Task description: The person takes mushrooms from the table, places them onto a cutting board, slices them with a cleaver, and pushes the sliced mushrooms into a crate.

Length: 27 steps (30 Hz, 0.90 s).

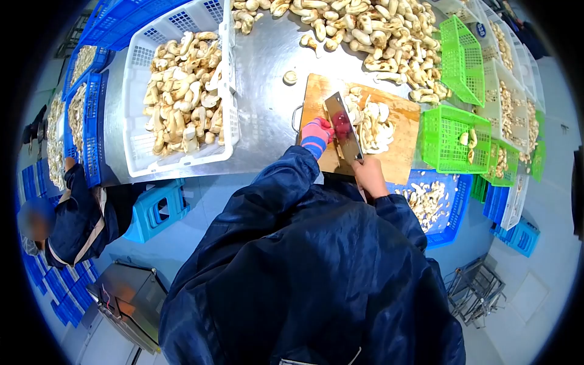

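My right hand is wrapped around the handle of a wide-bladed cleaver. Its blade points away from me over a wooden cutting board. To the left of the blade, my left hand, in a pink and purple striped glove, has its fingers curled close against the board; whatever they grip is hidden. Pale sliced mushrooms lie in a heap on the board, to the right of the blade. A small round mushroom piece sits on the metal table beyond the board.
A white crate of whole mushrooms stands left. More mushrooms are piled at the back. Green baskets line the right. A blue crate of mushroom pieces is below the board's right side. Another person is at far left.
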Motion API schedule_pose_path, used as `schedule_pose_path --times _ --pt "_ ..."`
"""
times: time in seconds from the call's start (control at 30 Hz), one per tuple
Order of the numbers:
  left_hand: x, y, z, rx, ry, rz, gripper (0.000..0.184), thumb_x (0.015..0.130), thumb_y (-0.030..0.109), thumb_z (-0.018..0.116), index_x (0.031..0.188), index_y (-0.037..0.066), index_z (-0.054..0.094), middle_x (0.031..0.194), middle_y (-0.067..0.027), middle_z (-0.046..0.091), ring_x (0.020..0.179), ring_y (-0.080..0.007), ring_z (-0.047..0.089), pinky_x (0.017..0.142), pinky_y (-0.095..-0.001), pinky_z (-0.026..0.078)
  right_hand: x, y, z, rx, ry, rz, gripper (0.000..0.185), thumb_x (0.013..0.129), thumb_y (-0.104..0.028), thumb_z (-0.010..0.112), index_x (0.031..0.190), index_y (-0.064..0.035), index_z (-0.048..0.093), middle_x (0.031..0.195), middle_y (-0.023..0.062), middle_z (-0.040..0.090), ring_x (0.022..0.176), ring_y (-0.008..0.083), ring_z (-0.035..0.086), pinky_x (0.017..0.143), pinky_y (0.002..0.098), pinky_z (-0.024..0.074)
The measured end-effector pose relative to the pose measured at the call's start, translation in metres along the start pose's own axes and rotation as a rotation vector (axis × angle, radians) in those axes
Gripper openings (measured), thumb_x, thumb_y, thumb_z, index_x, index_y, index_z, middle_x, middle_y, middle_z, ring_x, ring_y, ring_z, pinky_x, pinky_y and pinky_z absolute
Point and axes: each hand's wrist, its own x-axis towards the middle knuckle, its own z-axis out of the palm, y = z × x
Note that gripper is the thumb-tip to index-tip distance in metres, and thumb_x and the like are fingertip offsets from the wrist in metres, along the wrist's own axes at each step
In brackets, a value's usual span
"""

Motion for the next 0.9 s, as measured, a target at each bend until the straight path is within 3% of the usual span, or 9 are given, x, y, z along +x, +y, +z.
schedule_pose_path --times 0.3,0.33,0.4,0.5,0.57,0.63,0.77,0.8,0.9 --pt "0.003 -0.008 0.001 0.142 0.035 0.093 0.014 0.074 -0.002 0.062 0.084 0.001 0.053 0.064 -0.0087 0.057 0.053 -0.0166 0.055 0.047 -0.0298 0.045 0.066 0.018 0.038 -0.114 0.085 -0.028 0.025 0.077 -0.019 0.053 0.074 0.0056 0.059 0.054 0.0221 0.055 0.048 0.0333 0.058 0.053 0.0408 0.047" --pt "0.006 -0.014 0.002 0.23 0.048 0.148 0.014 0.074 -0.002 0.063 0.084 0.001 0.053 0.063 -0.0086 0.057 0.053 -0.0162 0.055 0.047 -0.0298 0.045 0.066 0.012 0.031 -0.125 0.04 0.0 0.03 0.075 -0.019 0.055 0.08 0.0095 0.061 0.067 0.029 0.058 0.066 0.0417 0.059 0.066 0.0468 0.0472" --pt "0.01 -0.009 0.001 0.254 0.001 0.096 0.015 0.074 0.003 0.064 0.085 0.002 0.054 0.06 -0.0095 0.057 0.051 -0.0176 0.054 0.049 -0.031 0.045 0.053 0.005 0.024 -0.126 0.186 -0.163 0.03 0.075 -0.02 0.055 0.078 0.009 0.061 0.068 0.029 0.058 0.068 0.0417 0.059 0.066 0.0468 0.0467" --pt "0.0 0.04 -0.012 0.508 0.21 0.547 0.017 0.074 0.007 0.064 0.087 0.003 0.054 0.067 -0.0115 0.059 0.058 -0.0227 0.056 0.056 -0.0319 0.047 0.04 0.012 0.015 0.048 0.211 -0.077 0.028 0.076 -0.019 0.053 0.078 0.0083 0.06 0.064 0.027 0.057 0.063 0.0393 0.06 0.06 0.0442 0.0461" --pt "0.022 0.059 -0.033 0.706 0.404 0.722 0.036 0.068 0.008 0.065 0.102 0.007 0.056 0.101 -0.0165 0.057 0.097 -0.0314 0.053 0.084 -0.0373 0.043 0.014 -0.012 -0.006 0.161 0.111 0.066 0.027 0.076 -0.018 0.053 0.075 0.008 0.06 0.056 0.0229 0.056 0.051 0.0332 0.059 0.051 0.0405 0.0454" --pt "0.053 0.076 -0.058 0.918 0.575 0.863 0.051 0.064 0.005 0.064 0.113 0.01 0.052 0.118 -0.0156 0.051 0.111 -0.0334 0.044 0.094 -0.0382 0.038 0.01 0.008 -0.004 0.083 0.088 -0.074 0.026 0.078 -0.017 0.053 0.066 0.0065 0.057 0.049 0.0138 0.052 0.041 0.0224 0.053 0.042 0.0349 0.0413" --pt "0.09 0.084 -0.097 1.101 0.297 0.577 0.035 0.067 0.006 0.064 0.102 0.009 0.06 0.106 -0.0139 0.056 0.097 -0.0311 0.053 0.084 -0.0371 0.044 -0.002 0.032 0.004 0.004 -0.088 -0.087 0.03 0.078 -0.018 0.055 0.061 0.0068 0.056 0.045 0.0106 0.05 0.037 0.0189 0.051 0.038 0.0325 0.0397" --pt "0.106 0.067 -0.105 0.775 0.312 0.608 0.031 0.069 0.008 0.065 0.1 0.009 0.061 0.101 -0.0142 0.056 0.093 -0.0319 0.055 0.081 -0.0373 0.045 -0.001 0.038 0.005 -0.004 -0.041 -0.085 0.03 0.078 -0.019 0.055 0.062 0.0068 0.056 0.045 0.0106 0.05 0.037 0.0192 0.051 0.039 0.0326 0.04" --pt "0.077 0.065 -0.094 0.782 0.353 0.608 0.025 0.076 0.014 0.065 0.1 0.006 0.06 0.084 -0.0103 0.06 0.071 -0.0219 0.059 0.062 -0.0308 0.047 0.007 0.054 0.011 -0.025 0.106 -0.102 0.029 0.078 -0.019 0.055 0.063 0.0067 0.056 0.045 0.0109 0.05 0.038 0.02 0.052 0.04 0.0329 0.0407"
